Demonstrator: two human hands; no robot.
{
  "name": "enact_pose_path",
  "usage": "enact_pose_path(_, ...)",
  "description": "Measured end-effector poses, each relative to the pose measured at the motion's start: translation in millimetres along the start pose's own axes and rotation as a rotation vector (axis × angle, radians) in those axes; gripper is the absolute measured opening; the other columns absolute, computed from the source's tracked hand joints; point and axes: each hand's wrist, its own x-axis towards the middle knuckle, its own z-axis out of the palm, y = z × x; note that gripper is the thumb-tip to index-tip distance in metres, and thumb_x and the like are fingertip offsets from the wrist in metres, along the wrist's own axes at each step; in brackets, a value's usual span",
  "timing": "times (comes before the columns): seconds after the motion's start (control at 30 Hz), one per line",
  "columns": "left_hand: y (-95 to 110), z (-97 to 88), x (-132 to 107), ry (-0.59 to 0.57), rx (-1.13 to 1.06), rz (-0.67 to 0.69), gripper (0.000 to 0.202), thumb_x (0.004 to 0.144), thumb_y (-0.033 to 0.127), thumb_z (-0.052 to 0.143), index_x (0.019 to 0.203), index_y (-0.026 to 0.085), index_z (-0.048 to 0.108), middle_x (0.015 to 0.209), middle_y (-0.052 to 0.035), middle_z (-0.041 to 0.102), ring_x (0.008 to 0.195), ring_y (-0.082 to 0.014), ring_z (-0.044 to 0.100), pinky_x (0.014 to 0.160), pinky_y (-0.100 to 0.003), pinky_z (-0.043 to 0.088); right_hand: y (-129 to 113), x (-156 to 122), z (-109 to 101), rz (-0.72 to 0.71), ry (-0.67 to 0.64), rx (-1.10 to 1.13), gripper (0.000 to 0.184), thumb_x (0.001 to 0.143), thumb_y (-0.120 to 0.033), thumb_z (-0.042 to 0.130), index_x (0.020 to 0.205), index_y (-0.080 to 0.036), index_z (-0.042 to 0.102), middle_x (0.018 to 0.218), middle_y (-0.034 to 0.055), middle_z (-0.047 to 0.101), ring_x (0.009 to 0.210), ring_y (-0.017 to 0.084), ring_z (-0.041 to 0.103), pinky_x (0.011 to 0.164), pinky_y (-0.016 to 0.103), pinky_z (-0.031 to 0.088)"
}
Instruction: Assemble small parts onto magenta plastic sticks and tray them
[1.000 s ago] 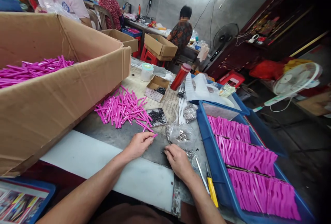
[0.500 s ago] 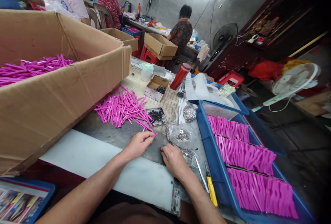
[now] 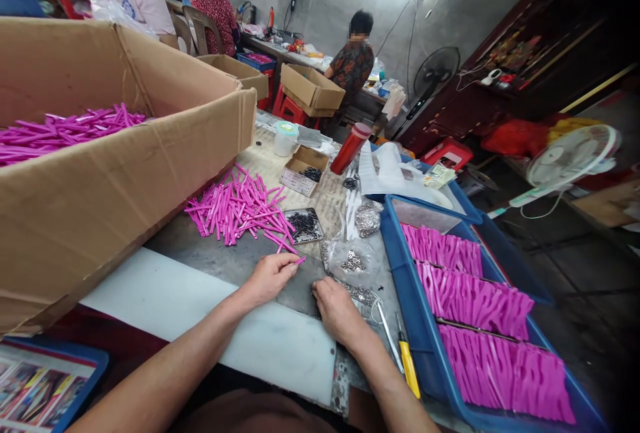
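My left hand (image 3: 273, 278) is closed in a pinch on a small magenta plastic piece (image 3: 301, 260), whose tip pokes out past the fingers. Just to its right, my right hand (image 3: 334, 306) has its fingers curled together low over the grey tabletop; whatever they hold, if anything, is too small or hidden to name. A loose pile of magenta sticks (image 3: 240, 206) lies beyond the left hand. Beside the pile is a shallow tray of small black parts (image 3: 304, 224). A clear plastic bag with small metal pieces (image 3: 353, 261) lies beyond the right hand.
A big cardboard box (image 3: 150, 173) of magenta sticks stands left. On the right, a blue crate (image 3: 417, 326) holds rows of magenta pieces. Tweezers (image 3: 390, 338) and a yellow-handled screwdriver (image 3: 409, 363) lie beside it. A red flask (image 3: 351, 148) stands farther back; several people sit beyond.
Both hands stay nearly in place, still closed. The view has shifted very slightly, and the person at the far left has moved an arm a little.
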Motion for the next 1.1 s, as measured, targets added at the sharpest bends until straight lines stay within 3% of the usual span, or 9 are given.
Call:
enact_pose_path(0.33, 2.3, -1.8, -1.5, -0.011, -0.007, -0.003, 0.024, 0.076, 0.024, 0.039, 0.086, 0.011, 0.057, 0.055, 0.0048, 0.038, 0.047, -0.0074, 0.036, 0.043, -0.017, 0.03, 3.1, 1.6, -5.3, 0.058, 0.022, 0.141, 0.014, 0.077, -0.009, 0.043, 0.077, -0.015, 0.055, 0.069, 0.0043, 0.057, 0.067, 0.014, 0.055, 0.062, 0.024, 0.044)
enact_pose_path(1.1, 3.9, -0.3, -1.7, 0.023, 0.0, -0.015, 0.025, 0.073, 0.023, 0.04, 0.084, 0.011, 0.059, 0.056, 0.0032, 0.043, 0.045, -0.0075, 0.037, 0.042, -0.017, 0.032, -2.9, 4.8, -3.6, -0.012, -0.032, -0.08, 0.017, 0.075, -0.005, 0.039, 0.07, -0.015, 0.053, 0.067, 0.0047, 0.054, 0.063, 0.015, 0.051, 0.058, 0.025, 0.041)
